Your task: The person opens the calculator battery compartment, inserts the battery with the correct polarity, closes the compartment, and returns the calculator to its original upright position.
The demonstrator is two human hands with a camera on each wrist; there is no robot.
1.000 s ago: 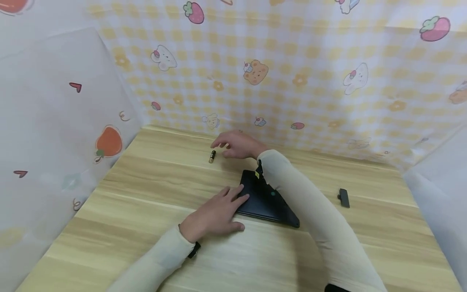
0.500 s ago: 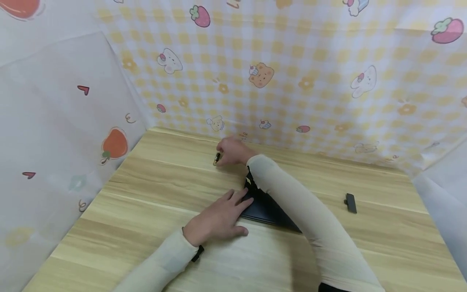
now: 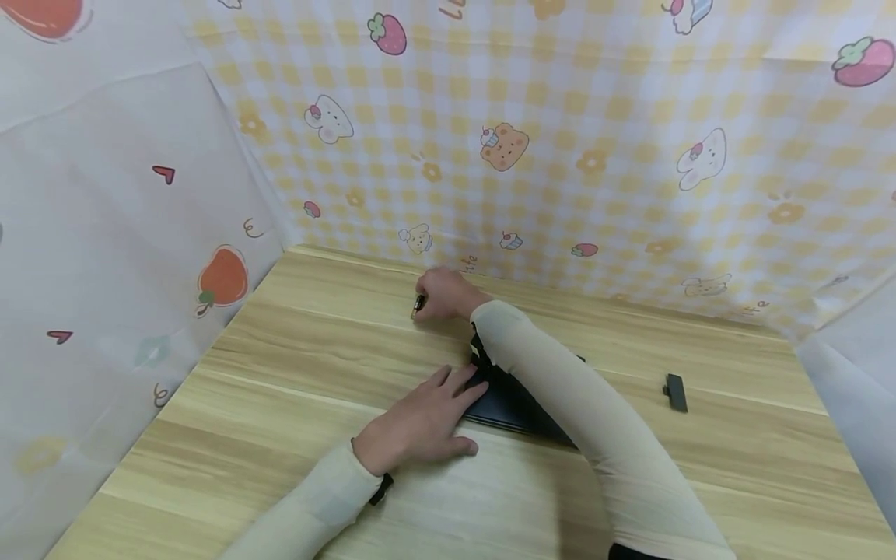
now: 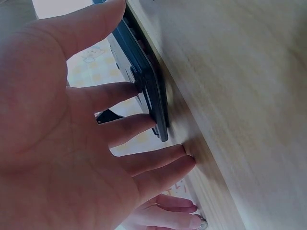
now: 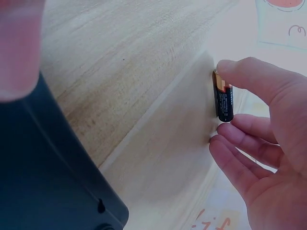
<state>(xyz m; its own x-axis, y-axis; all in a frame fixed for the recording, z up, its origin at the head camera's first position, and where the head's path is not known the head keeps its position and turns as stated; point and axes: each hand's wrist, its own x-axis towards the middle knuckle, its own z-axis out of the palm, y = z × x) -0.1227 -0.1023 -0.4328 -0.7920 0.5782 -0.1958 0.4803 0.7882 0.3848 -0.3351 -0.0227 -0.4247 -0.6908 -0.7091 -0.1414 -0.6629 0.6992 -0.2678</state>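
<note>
We see a left hand [image 3: 420, 424] spread wide and a right hand [image 3: 448, 294] pinching a battery [image 5: 224, 100].
At left, the left hand's grip stands apart, two fingertips touching the edge of a flat black device [image 3: 500, 408]. Beyond it, the right hand's grip is clamped on the battery end to end, thumb at the gold end, a finger at the black one; we cannot tell whether the battery touches the table [image 3: 315, 350]. Its print is too small for us to read. Farther right, a pale sleeve [image 3: 581, 389] hides much of the device, and we see a small dark piece [image 3: 676, 393] well apart.
</note>
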